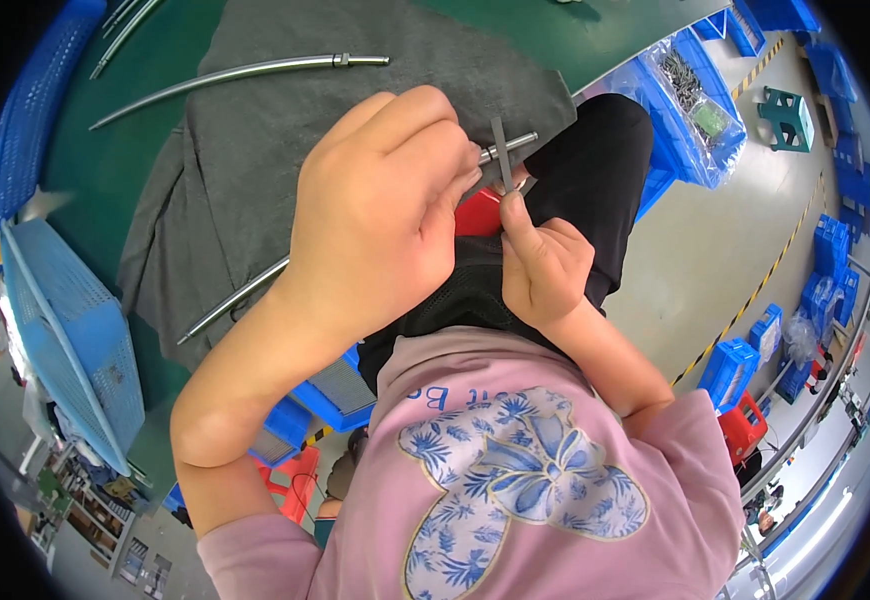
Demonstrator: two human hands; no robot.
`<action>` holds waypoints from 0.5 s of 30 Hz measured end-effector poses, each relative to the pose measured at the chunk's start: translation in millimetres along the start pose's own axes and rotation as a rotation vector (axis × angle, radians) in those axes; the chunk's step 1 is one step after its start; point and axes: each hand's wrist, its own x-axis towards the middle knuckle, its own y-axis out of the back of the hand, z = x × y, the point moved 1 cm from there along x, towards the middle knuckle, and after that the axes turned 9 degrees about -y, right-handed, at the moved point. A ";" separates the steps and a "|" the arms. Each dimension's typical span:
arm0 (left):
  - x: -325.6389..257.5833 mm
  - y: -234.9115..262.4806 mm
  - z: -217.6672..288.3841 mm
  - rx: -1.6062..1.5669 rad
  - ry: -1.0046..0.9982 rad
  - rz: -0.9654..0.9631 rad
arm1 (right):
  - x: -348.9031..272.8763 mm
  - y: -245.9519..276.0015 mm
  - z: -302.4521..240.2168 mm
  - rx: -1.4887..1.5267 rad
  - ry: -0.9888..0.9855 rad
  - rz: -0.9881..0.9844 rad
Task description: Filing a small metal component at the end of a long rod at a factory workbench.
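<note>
Closest to the camera is the pink shirt [545,460], with a big blue flower on it. Past it, the left hand [380,195] has its grip closed around a shiny metal rod [238,298]. One end sticks out past the fingertips, and the long part slants down to the left, behind the arm. The right hand [550,265] pinches a thin grey strip [502,155] between thumb and finger. The strip stands across the rod, near its end; I cannot tell if they touch.

Grey cloth [205,200] lies over the green surface [555,50]. Another rod [225,77], a bit bent, lies partly on the cloth. A blue basket [80,340] is at the left.

The step in hand looks like working on the rod's end with the strip. The next move seems to need a still left hand and a light, careful right hand, so the strip doesn't slip.
</note>
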 end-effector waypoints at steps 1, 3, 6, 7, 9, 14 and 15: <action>0.8 2.7 0.0 0.023 -0.003 -0.041 | 5.6 0.9 1.1 -0.031 0.052 0.002; -0.3 2.6 1.3 0.011 0.011 -0.017 | 34.7 -4.7 2.1 -0.016 0.126 0.026; -0.2 3.3 -1.0 -0.010 0.026 0.019 | 35.0 -4.1 -1.2 -0.054 0.095 0.019; 0.1 1.5 -1.2 -0.007 0.020 0.014 | 19.6 -1.2 2.5 -0.027 0.058 0.025; 3.0 -0.3 -1.2 0.010 0.007 -0.006 | 0.6 16.8 1.6 -0.023 -0.076 -0.105; -0.7 3.1 -0.7 0.003 0.016 0.026 | 42.9 16.2 -11.1 -0.047 0.043 -0.145; -0.7 2.2 -0.7 -0.004 0.025 0.021 | 31.0 20.7 -10.4 -0.070 0.013 -0.144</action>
